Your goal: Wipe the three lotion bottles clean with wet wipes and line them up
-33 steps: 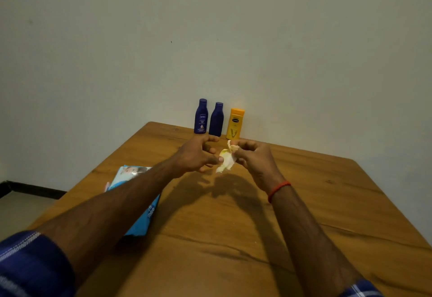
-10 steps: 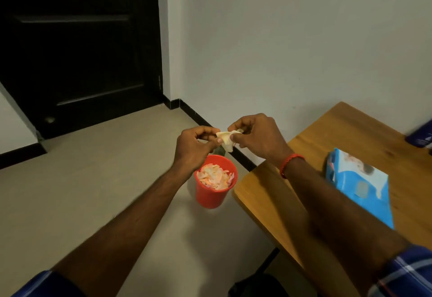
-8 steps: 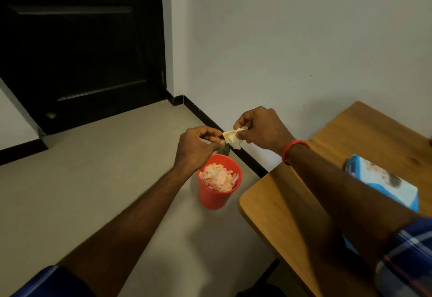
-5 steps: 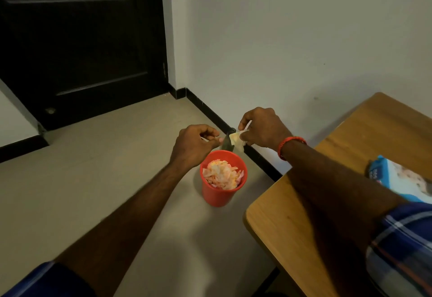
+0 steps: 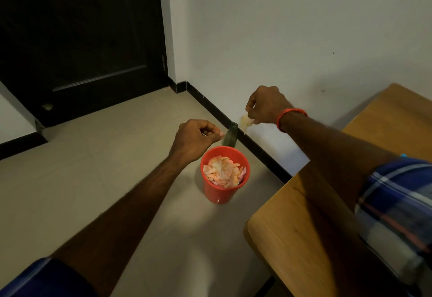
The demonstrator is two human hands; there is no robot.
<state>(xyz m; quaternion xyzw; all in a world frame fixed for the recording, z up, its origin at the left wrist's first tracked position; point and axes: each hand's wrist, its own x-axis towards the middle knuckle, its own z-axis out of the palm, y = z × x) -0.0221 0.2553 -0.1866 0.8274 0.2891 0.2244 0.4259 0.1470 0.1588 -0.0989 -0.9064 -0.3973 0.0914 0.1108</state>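
A pale floor, a white wall and a dark door (image 5: 79,39) fill the room, and a red bin (image 5: 224,176) stands on the floor close to the wall. The bin is the thing to look from.

A moment ago both hands pinched the used wipe (image 5: 246,122) together, right over the bin. Now they have come apart. The left hand (image 5: 195,139) has let go; it hangs just above the bin's left edge, loosely curled, thumb on fingertip, with nothing in it that shows. The right hand (image 5: 266,107) is higher, up and to the right of the bin, and pinches the wipe alone.

So the wiping looks done, and throwing the wipe away is likely next.

The wipe is small, crumpled and yellowish, and dangles under the fingers. It is blurry. The bin already holds many crumpled wipes.

The wooden table (image 5: 304,238) is right of the bin. The lotion bottles are out of sight. A dark bottle (image 5: 230,135) stands just behind the bin.
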